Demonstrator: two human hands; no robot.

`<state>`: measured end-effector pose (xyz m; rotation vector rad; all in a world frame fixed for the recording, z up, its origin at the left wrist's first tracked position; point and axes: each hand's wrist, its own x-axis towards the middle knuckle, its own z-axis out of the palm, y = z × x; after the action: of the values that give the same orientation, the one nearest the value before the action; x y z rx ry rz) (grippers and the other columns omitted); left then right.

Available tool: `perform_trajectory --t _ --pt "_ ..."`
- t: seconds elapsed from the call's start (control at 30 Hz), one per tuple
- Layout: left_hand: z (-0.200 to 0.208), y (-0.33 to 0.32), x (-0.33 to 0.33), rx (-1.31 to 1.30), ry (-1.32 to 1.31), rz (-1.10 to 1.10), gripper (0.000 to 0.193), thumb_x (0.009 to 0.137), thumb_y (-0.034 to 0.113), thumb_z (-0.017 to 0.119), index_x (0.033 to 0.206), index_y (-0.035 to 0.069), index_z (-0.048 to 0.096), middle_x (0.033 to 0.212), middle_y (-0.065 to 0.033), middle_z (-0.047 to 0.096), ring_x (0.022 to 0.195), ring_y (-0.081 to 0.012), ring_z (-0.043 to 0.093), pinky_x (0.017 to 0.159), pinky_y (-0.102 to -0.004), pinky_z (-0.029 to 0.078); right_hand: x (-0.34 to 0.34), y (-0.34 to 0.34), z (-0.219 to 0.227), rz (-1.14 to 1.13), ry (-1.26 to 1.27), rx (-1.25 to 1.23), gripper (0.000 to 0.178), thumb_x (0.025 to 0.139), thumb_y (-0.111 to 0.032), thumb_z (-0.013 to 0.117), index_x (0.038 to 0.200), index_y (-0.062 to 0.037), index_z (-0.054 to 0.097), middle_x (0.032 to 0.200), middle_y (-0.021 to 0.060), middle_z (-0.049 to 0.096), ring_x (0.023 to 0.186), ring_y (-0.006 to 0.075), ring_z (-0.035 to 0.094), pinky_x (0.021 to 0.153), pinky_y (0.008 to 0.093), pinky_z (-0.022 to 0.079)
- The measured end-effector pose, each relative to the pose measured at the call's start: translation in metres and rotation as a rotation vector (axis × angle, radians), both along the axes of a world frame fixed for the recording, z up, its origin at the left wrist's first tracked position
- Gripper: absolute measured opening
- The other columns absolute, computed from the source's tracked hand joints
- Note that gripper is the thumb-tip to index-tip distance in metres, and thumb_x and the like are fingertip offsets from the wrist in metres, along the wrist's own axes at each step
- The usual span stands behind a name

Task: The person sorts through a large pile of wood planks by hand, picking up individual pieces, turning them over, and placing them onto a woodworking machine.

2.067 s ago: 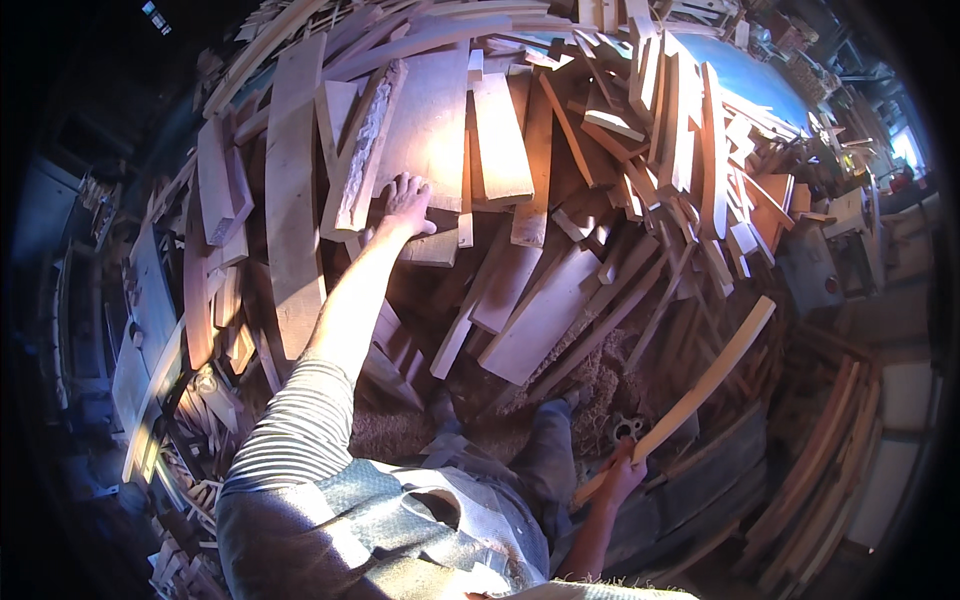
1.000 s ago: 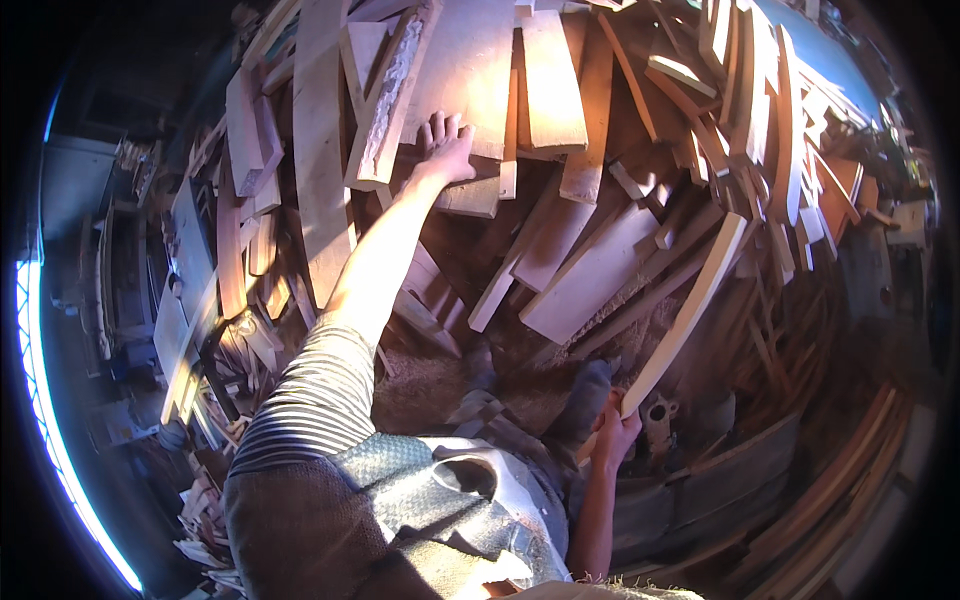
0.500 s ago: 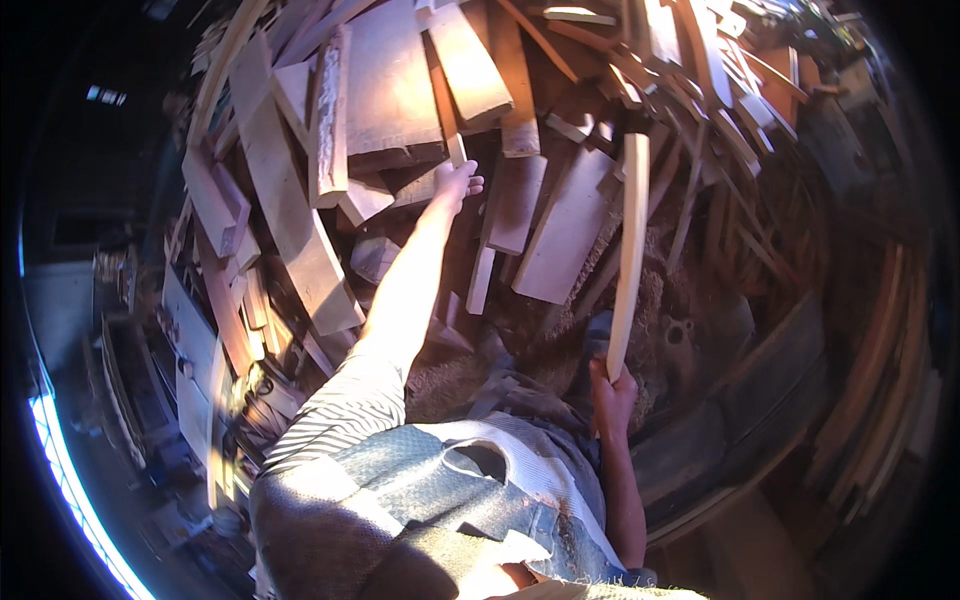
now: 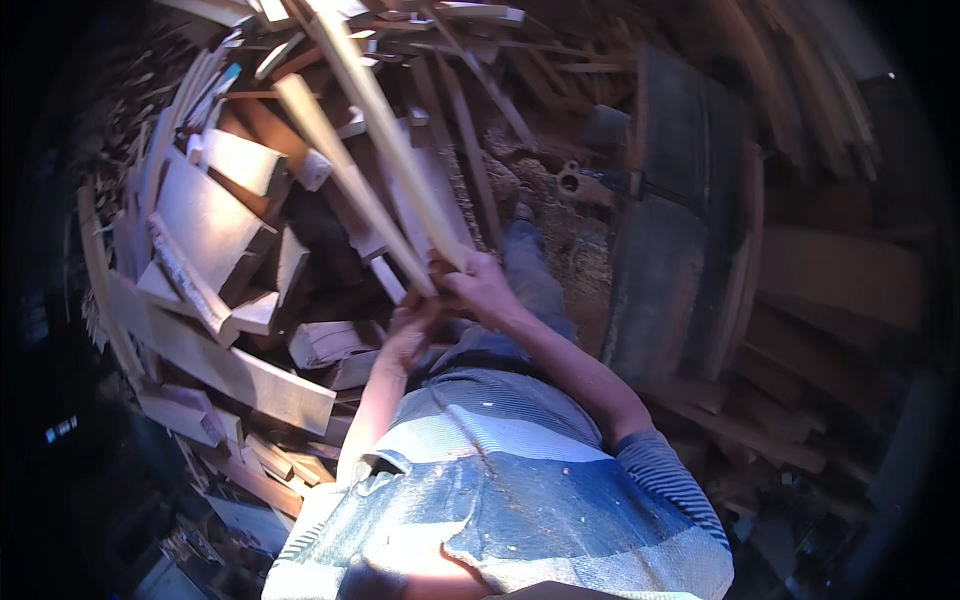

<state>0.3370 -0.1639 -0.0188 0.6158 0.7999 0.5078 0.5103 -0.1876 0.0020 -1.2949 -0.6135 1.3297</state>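
My right hand [image 4: 482,288] is closed around the lower end of a long, pale wooden strip [image 4: 385,120], which slants up and away to the left. Close beside it, my left hand [image 4: 410,328] grips the bottom end of a shorter wooden strip [image 4: 345,172]. The two strips run roughly side by side in front of my body, with their lower ends near each other. My hands almost meet, and some of the fingers are hidden.
A heap of boards and offcuts covers the left and far side, among them a wide board [image 4: 205,215] and a long plank [image 4: 225,370]. Right of my leg stands a dark, long flat-topped structure [image 4: 660,270]. Sawdust [image 4: 590,270] lies between. More planks [image 4: 810,80] lean at the far right.
My left hand has come back from the pile with a wooden strip. My right hand has brought its strip to the middle, beside the left. The view has turned rightward.
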Motion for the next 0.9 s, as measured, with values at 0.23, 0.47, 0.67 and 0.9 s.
perform_trajectory --t 0.23,0.47,0.67,0.9 --pt "-0.014 0.003 0.031 0.389 0.199 -0.651 0.043 0.093 0.022 0.075 0.127 0.002 0.059 0.113 -0.0066 0.068 0.104 -0.0128 0.062 0.089 -0.0303 0.052 0.032 -0.046 0.013 -0.060 -0.329 0.017 0.029 0.091 -0.003 0.056 0.116 -0.0012 0.069 0.100 0.0088 0.072 0.095 0.0180 0.068 0.082 0.0323 0.054" --pt "-0.064 -0.031 0.019 0.754 0.402 -0.597 0.065 0.089 0.041 0.076 0.136 -0.001 0.059 0.117 -0.0193 0.070 0.106 -0.0267 0.067 0.094 -0.0365 0.052 0.034 -0.073 -0.006 -0.081 -0.458 -0.132 0.023 0.096 -0.017 0.068 0.111 -0.0002 0.068 0.090 0.0012 0.065 0.080 0.0103 0.059 0.070 0.0294 0.048" --pt "-0.080 -0.030 -0.027 0.502 0.561 -0.383 0.054 0.087 0.032 0.076 0.125 -0.004 0.063 0.120 -0.0207 0.070 0.110 -0.0267 0.067 0.093 -0.0389 0.053 0.034 -0.061 -0.016 0.024 -0.343 -0.439 0.027 0.094 -0.028 0.067 0.102 -0.0017 0.070 0.081 0.0042 0.066 0.071 0.0128 0.060 0.064 0.0297 0.046" --pt "-0.121 -0.048 -0.084 0.118 0.516 -0.122 0.060 0.094 0.027 0.074 0.139 -0.006 0.050 0.131 -0.0157 0.064 0.109 -0.0187 0.065 0.077 -0.0300 0.054 0.081 -0.089 -0.071 -0.034 -0.261 -0.476 0.027 0.095 -0.031 0.069 0.095 -0.0033 0.068 0.079 0.0024 0.065 0.066 0.0124 0.058 0.059 0.0301 0.045"
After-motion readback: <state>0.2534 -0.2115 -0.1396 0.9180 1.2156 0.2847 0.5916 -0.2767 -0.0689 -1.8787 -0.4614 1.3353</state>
